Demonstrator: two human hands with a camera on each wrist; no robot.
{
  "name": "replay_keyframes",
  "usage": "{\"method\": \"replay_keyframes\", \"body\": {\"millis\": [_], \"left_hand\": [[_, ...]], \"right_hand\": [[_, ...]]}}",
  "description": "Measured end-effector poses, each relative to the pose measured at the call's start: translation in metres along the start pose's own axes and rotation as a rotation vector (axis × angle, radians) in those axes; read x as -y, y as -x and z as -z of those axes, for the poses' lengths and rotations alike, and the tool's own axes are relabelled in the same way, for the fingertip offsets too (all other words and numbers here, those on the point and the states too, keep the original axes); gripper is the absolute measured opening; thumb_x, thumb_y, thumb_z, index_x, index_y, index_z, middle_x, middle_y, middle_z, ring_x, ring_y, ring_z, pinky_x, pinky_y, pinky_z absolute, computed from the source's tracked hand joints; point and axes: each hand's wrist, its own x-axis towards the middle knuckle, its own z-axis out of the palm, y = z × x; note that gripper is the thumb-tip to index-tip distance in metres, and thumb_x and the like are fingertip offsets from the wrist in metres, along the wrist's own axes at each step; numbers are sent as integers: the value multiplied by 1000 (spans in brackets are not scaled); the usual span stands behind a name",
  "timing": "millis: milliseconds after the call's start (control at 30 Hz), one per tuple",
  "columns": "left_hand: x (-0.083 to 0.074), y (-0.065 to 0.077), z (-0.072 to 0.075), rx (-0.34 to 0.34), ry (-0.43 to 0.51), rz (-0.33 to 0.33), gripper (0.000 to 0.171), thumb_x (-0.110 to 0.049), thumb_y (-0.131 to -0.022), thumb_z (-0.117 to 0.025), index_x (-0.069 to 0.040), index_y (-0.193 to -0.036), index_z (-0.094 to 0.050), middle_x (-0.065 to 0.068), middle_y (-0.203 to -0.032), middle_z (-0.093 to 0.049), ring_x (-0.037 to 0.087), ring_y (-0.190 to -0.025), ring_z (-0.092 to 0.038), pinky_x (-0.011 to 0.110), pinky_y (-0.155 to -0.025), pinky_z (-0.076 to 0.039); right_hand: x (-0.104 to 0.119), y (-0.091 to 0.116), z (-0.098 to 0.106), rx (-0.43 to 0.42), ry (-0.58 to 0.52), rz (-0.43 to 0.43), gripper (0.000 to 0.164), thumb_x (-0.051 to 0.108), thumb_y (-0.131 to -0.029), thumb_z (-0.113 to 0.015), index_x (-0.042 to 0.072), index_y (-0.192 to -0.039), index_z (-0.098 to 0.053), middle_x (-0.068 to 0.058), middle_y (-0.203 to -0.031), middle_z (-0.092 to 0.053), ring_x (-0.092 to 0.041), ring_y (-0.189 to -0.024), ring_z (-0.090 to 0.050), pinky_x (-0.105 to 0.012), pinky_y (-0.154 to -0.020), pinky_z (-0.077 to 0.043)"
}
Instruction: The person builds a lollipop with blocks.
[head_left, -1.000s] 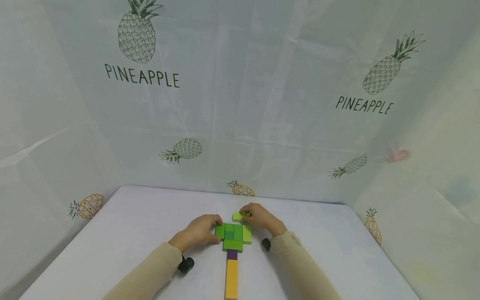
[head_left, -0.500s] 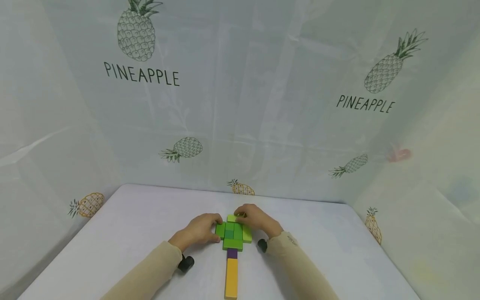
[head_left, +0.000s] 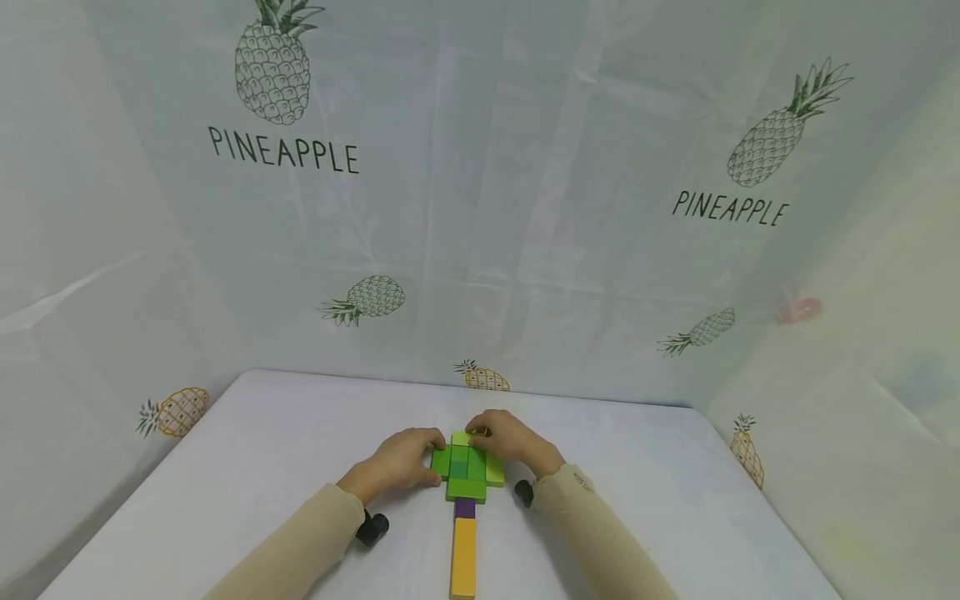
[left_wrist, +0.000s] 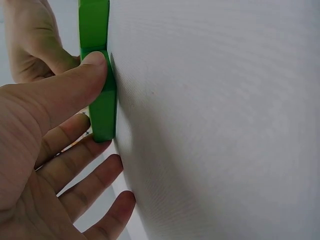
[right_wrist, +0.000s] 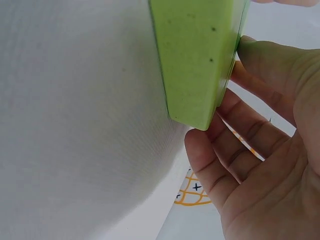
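Note:
On the white table, green blocks lie together as a cluster. My left hand [head_left: 401, 458] holds the left green block [head_left: 441, 461] between thumb and fingers; the left wrist view shows the thumb on the near edge of this green block [left_wrist: 103, 115]. At the cluster's far side, my right hand [head_left: 510, 435] pinches a light green block [head_left: 460, 437], partly hidden by its fingers. Another light green block [head_left: 495, 471] lies along the cluster's right side, below that hand. A wider green block [head_left: 467, 489] forms the near edge.
A purple block [head_left: 465, 507] touches the cluster's near side, followed by a long yellow-orange block [head_left: 463, 558] pointing toward me. Pineapple-printed sheeting [head_left: 480, 208] hangs behind the table [head_left: 637, 483] and along both sides.
My right hand has slid the far light green block left and nearer, from apart to against the cluster. My left hand has stayed on its block.

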Motion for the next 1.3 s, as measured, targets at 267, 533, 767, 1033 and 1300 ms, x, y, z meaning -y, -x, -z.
{"method": "replay_keyframes", "body": {"millis": [267,533,767,1033,1300], "left_hand": [[3,-3,-1,-3,-11,-5,44,-24,-72,-85,-12,-108,-64,6,-110,-64,28,-108,-57,48,-95,-44],[5,-3,-3,5,-2,-1,45,-25,-72,-85,-13,-110,-64,5,-112,-64,27,-110,-56,47,-96,-44],[9,-5,-5,-1,-16,-3,47,-26,-71,-85,-13,-110,-63,4,-112,-63,27,-109,-57,47,-96,-44],[11,-1,-7,1,-6,-9,49,-26,-69,-86,-14,-110,-61,4,-113,-63,27,-109,-56,48,-95,-45],[14,-1,-10,4,-17,0,71,-30,-67,-87,-16,-126,-51,7,-119,-60,27,-111,-55,49,-95,-45]], "right_hand": [[-2,-1,0,-6,4,16,24,22,-93,-63,13,-114,-69,6,-98,-65,-8,-88,-56,-29,-82,-49],[-6,0,-1,-4,-5,7,27,25,-93,-62,12,-117,-68,6,-97,-64,-9,-88,-56,-29,-80,-49],[-15,9,7,-52,1,-5,28,26,-92,-62,10,-114,-68,4,-97,-64,-12,-88,-57,-31,-77,-50],[-33,52,21,-103,57,-10,30,25,-92,-62,6,-114,-68,-1,-101,-65,-17,-90,-59,-35,-77,-50],[-51,92,31,-169,107,-28,28,24,-90,-64,5,-111,-68,-1,-100,-64,-21,-92,-60,-40,-79,-50]]}}
